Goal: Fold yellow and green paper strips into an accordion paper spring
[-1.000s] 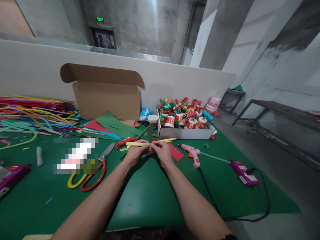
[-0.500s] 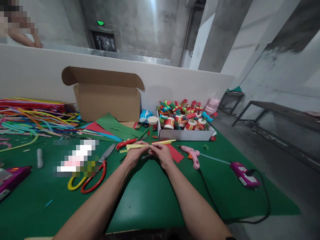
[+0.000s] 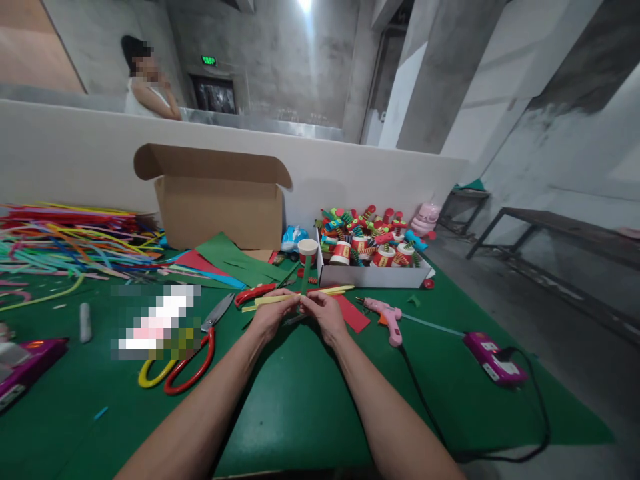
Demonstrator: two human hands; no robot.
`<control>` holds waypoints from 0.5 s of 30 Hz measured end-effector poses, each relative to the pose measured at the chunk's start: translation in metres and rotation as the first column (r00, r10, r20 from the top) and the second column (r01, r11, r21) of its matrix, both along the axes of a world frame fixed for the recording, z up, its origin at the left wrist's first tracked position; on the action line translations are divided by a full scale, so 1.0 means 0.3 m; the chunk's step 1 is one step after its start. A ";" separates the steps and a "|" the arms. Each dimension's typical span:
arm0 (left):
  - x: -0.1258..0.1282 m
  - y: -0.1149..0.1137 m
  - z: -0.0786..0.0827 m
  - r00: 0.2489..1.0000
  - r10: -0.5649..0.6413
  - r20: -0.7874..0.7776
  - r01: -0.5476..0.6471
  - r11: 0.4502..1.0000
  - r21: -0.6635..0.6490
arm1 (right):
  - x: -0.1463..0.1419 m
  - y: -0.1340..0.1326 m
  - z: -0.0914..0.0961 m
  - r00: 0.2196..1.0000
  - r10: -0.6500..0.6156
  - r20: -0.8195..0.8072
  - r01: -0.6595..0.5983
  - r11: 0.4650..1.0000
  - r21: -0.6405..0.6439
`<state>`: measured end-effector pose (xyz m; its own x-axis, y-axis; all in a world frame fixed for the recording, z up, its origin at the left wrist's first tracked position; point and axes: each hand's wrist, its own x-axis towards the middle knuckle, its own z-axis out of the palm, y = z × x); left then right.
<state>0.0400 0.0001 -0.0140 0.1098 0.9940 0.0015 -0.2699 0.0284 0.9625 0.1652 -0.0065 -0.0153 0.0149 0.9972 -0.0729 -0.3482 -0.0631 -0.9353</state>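
Note:
My left hand (image 3: pixel 271 315) and my right hand (image 3: pixel 325 313) meet over the green table cover (image 3: pixel 300 400), fingers pinched together on a thin green strip (image 3: pixel 305 275) that stands up between them. Yellow paper strips (image 3: pixel 295 296) lie just beyond my fingertips, and a red paper piece (image 3: pixel 353 313) lies beside the right hand. A small red-and-white paper cup (image 3: pixel 307 250) stands behind the strip.
Large red and yellow scissors (image 3: pixel 187 357) lie at the left, a pink glue gun (image 3: pixel 387 315) with a cord at the right. A white tray (image 3: pixel 373 275) of finished colourful crafts, an open cardboard box (image 3: pixel 220 200) and a pile of pipe cleaners (image 3: pixel 65 237) stand behind. A person stands beyond the partition.
My hands stay together on the green strip, hardly shifting. The view has tipped so that everything sits slightly lower, and a person has come into sight behind the partition.

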 end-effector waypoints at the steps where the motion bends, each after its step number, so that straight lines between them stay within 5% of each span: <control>1: 0.002 0.000 -0.001 1.000 -0.003 0.008 0.003 1.000 -0.008 | 0.000 -0.001 0.001 1.000 0.008 0.000 -0.008 1.000 0.000; 6: -0.006 0.018 -0.006 0.998 0.008 0.066 -0.003 0.997 -0.075 | 0.018 0.013 0.001 0.998 -0.063 0.004 0.063 0.998 -0.008; 9: -0.050 0.042 0.002 0.986 0.169 -0.008 -0.169 0.983 -0.065 | 0.037 0.026 -0.003 0.988 -0.154 -0.019 0.153 0.988 -0.027; 12: -0.101 0.053 0.031 0.839 0.510 -0.190 -0.472 0.856 0.213 | 0.042 0.030 -0.011 0.987 -0.154 -0.039 0.151 0.986 -0.067; 15: -0.118 0.040 0.069 0.724 0.605 -0.332 -0.421 0.769 0.481 | 0.029 0.022 -0.019 0.995 -0.089 -0.042 0.085 0.993 -0.084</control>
<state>0.0047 0.0121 0.0067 -0.3383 0.8301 0.4433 0.3184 -0.3423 0.8840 0.1739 0.0002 -0.0211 0.0962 0.9829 -0.1567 -0.3982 -0.1063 -0.9111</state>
